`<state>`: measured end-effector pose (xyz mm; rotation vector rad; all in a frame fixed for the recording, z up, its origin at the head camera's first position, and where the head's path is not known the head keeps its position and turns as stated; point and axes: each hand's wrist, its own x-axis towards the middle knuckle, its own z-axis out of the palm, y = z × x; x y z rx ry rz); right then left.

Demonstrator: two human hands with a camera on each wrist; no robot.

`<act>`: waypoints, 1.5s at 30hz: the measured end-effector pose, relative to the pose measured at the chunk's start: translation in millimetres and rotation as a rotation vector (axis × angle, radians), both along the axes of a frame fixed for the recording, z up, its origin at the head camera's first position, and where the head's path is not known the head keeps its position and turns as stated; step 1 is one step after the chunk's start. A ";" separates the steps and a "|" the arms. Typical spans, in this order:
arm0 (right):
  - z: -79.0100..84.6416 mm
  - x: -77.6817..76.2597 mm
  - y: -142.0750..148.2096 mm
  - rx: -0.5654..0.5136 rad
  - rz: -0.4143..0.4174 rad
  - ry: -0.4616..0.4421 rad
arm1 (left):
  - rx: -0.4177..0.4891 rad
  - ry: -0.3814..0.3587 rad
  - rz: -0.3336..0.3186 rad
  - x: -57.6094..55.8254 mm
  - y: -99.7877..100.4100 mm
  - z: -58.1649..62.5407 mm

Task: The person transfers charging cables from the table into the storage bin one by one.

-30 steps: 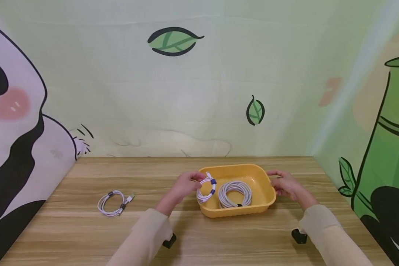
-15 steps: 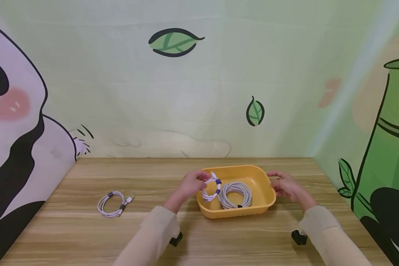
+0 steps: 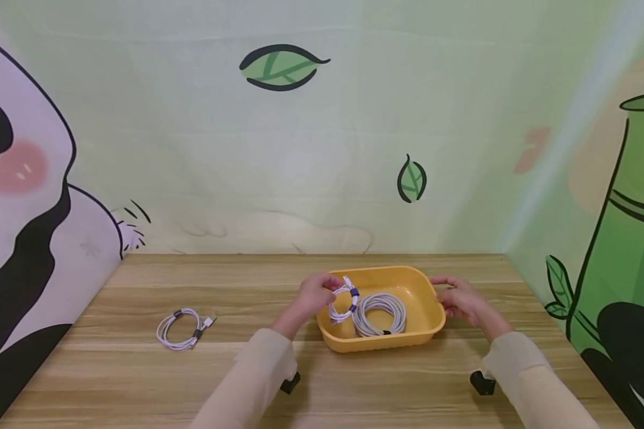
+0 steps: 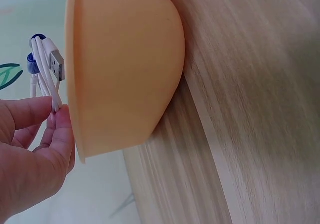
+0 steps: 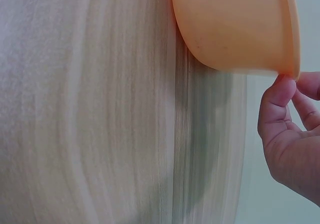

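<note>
My left hand (image 3: 312, 296) pinches a small coiled white USB cable (image 4: 45, 74) wrapped with blue ties. In the head view this coil hangs upright over the left end of a yellow plastic bin (image 3: 381, 344); its USB plug (image 4: 57, 64) shows in the left wrist view. Inside the bin lies a thicker coil of grey cable (image 3: 360, 316) with a black tie. At the bin's right end, my right hand (image 3: 461, 301) holds the rim between thumb and fingers, the thumb on the outside in the right wrist view.
Another coiled white USB cable (image 3: 163, 331) with dark ties lies on the wooden table (image 3: 112, 381) at the left. Behind the table hangs a green backdrop (image 3: 322, 149) printed with leaves, a panda and bamboo.
My left hand has moved to the right, carrying the small white cable from the bin's left rim to over its inside. My right hand has stayed at the rim.
</note>
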<state>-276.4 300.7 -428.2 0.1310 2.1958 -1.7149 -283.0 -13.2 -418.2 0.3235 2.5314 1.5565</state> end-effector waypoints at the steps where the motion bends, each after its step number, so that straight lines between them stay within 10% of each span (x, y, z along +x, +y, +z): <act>1: 0.3 0.2 -0.2 0.000 0.000 0.000 | -0.006 0.001 0.001 0.0 0.5 0.2; 45: -2.5 -1.6 0.5 0.004 -0.023 -0.021 | -0.173 0.100 0.173 -14.9 23.6 -9.7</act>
